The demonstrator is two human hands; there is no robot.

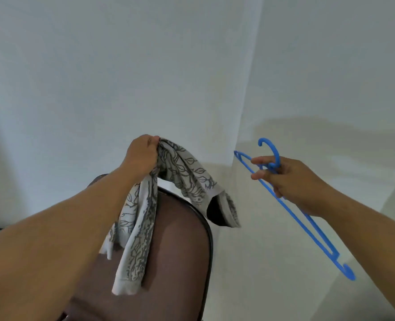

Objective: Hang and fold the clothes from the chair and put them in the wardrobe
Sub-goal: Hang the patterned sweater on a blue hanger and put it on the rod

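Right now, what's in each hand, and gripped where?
Left hand grips the patterned shirt by a bunched top edge, above the chair. Right hand holds the blue hanger at the base of its hook.

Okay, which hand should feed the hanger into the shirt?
The right hand: it already grips the blue hanger near its hook, clear of the chair. The left hand holds the patterned shirt bunched up.

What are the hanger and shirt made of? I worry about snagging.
Hanger: likely smooth moulded plastic, uniformly bright blue and thin, with rounded edges. Shirt: soft, thin printed fabric, perhaps cotton knit; it drapes limply in folds from the left hand.
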